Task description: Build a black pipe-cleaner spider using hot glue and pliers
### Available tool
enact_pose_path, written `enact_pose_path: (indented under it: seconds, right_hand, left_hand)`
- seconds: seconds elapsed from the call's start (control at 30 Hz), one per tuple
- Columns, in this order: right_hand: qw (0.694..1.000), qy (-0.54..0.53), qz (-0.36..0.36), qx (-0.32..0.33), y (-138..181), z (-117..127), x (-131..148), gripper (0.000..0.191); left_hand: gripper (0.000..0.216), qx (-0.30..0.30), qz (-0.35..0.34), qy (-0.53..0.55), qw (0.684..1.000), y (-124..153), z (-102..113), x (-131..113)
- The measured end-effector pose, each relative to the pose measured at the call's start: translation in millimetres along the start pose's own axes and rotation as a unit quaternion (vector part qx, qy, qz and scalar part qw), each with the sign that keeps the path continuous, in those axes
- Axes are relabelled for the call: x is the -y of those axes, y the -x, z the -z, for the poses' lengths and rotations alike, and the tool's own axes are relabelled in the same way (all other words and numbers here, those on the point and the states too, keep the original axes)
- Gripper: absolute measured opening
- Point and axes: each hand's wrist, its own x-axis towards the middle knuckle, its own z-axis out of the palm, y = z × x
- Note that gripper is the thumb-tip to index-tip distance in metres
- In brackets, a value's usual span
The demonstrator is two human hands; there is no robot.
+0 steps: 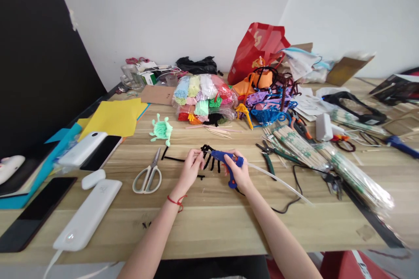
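My right hand (pixel 238 169) is wrapped round a blue hot glue gun (pixel 220 155), its nozzle pointing left. A long pale glue stick (pixel 281 184) sticks out of its back end. Under and beside the nozzle is a black fuzzy pipe-cleaner piece (pixel 214 165) with several curved legs. The fingers of my left hand (pixel 192 165) are pinched together at that piece's left side, close to the nozzle tip; the exact spot they grip is partly hidden. A bent black pipe cleaner (pixel 173 158) lies just left of that hand. White-handled scissors (pixel 149 176) rest further left.
A mint-green pipe-cleaner figure (pixel 161 130) sits behind the scissors. Bagged pipe cleaners (pixel 204 98) and a red bag (pixel 258 48) stand at the back. To the right lie green-handled pliers (pixel 269 157) and packs of sticks (pixel 299 146). Phones and a white power bank (pixel 88 216) occupy the left.
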Motion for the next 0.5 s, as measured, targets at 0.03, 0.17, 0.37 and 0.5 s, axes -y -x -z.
enact_pose_path:
  seconds: [0.03, 0.17, 0.37, 0.5]
  right_hand:
    - [1.0, 0.0, 0.0, 0.0, -0.1, 0.0, -0.1, 0.033]
    - [1.0, -0.002, -0.003, 0.003, -0.2, -0.1, -0.4, 0.032]
    - [1.0, -0.004, -0.002, 0.007, 0.1, -0.9, 0.5, 0.031]
    - [1.0, -0.002, 0.003, 0.011, 0.2, -1.1, 1.1, 0.031]
  left_hand:
    - [0.028, 0.001, -0.001, -0.001, 1.0, 0.1, 0.0, -0.1]
    - [0.027, -0.003, 0.0, 0.0, 1.0, 0.3, -0.3, -0.3]
    - [0.025, -0.001, -0.006, 0.0, 1.0, 0.1, -0.4, 0.3]
    - [0.026, -0.003, -0.007, 0.001, 1.0, 0.1, -0.6, -0.1]
